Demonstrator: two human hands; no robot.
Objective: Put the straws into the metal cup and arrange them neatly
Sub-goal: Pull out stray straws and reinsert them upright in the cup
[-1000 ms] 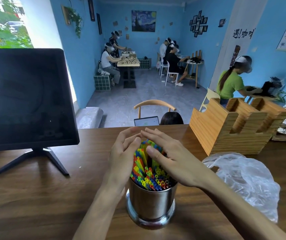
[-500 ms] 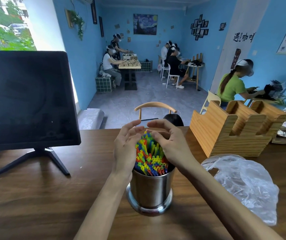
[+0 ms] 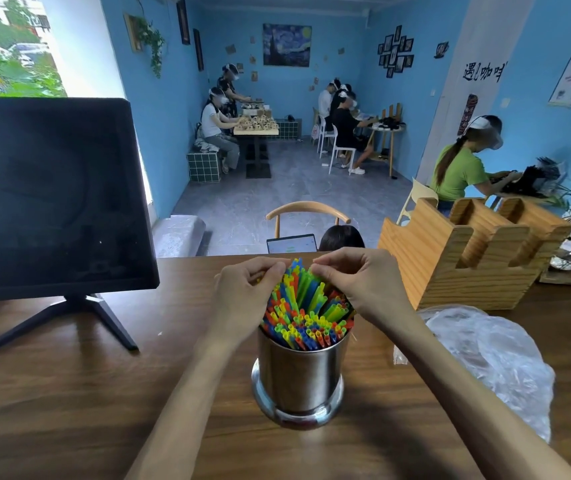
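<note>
Straws (image 3: 306,306) upright in metal cup (image 3: 299,375) on desk (image 3: 69,393) — my left grip (image 3: 247,296) and right grip (image 3: 363,282) both pinch far straw tips.

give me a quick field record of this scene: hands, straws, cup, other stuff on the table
left hand: fingers curled, pinching the far straw tips
right hand: fingers curled, pinching the far straw tips
straws: multicoloured, bundled in the cup, leaning away
cup: metal, upright on the table
monitor: dark, left of the cup
wooden holder: right, behind the plastic bag
</note>
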